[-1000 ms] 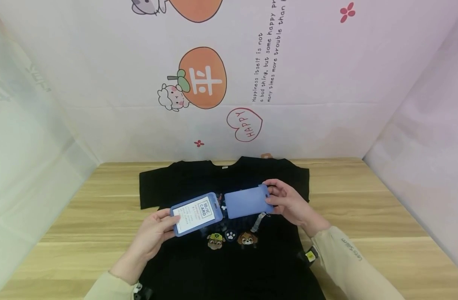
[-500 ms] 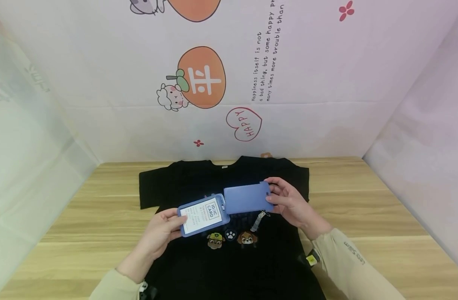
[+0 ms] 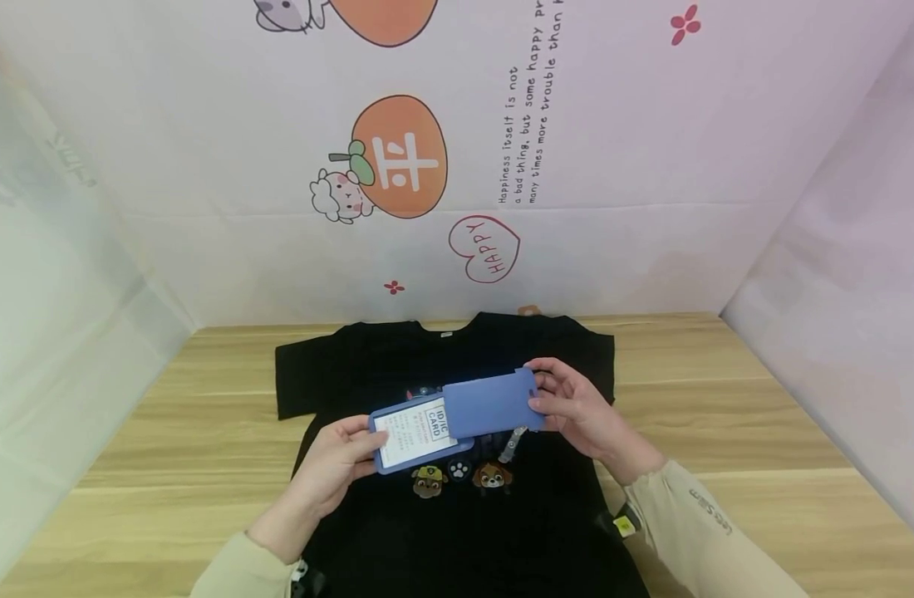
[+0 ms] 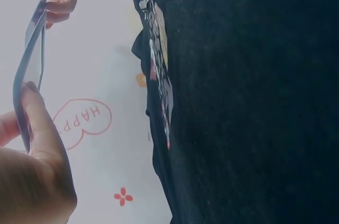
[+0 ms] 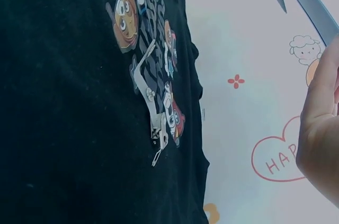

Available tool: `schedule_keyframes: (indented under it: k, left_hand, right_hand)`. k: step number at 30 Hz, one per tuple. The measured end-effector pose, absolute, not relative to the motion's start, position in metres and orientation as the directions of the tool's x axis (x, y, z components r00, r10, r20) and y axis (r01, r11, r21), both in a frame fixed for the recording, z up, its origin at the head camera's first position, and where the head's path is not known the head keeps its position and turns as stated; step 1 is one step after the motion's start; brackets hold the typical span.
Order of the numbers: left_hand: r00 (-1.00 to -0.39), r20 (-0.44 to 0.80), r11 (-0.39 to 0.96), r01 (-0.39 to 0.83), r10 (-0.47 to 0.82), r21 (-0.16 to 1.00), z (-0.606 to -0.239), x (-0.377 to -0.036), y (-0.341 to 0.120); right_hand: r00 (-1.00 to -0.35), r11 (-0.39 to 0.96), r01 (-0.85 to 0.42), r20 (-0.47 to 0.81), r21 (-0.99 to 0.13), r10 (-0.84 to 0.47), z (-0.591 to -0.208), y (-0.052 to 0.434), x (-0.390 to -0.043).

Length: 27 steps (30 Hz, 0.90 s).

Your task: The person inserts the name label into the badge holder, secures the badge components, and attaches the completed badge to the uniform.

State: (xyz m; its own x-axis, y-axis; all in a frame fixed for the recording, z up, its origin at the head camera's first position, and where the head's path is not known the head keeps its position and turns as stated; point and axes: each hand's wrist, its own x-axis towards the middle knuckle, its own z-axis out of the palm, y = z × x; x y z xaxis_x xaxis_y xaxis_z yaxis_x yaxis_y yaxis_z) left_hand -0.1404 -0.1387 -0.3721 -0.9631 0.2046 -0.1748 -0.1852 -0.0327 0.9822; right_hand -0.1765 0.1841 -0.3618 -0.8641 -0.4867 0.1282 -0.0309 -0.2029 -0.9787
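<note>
A blue card holder (image 3: pixel 420 432) is pinched by the left hand (image 3: pixel 330 465); its blue cover (image 3: pixel 490 403), gripped by the right hand (image 3: pixel 572 407), is half-overlapped above a black T-shirt (image 3: pixel 464 531). Misaligned edges could likely jam the cover.

"ID/IC CARD" on card holder (image 3: pixel 420 433), "HAPPY" in red heart (image 3: pixel 484 248) on backdrop, "Happiness itself is not…" wall text (image 3: pixel 528 116)

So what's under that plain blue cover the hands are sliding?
Under the blue cover lies the right end of the card holder; its white ID card shows only partly. The covered end is hidden.
</note>
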Motion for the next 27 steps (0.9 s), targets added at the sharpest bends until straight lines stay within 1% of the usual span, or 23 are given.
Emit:
schedule_keyframes:
  k: [17,27]
  left_hand:
    - [-0.958,-0.175,-0.032,-0.187,0.226,0.982,-0.372,-0.143,-0.129]
    - [-0.954,-0.173,-0.022,-0.184,0.246,0.983,-0.369,-0.144,-0.126]
  right_hand:
    - [-0.883,-0.112,-0.031,0.08,-0.993,-0.462,-0.369,0.199,-0.175]
    - [-0.907,-0.073,-0.02,0.049,-0.997,-0.418,-0.37,0.202,-0.174]
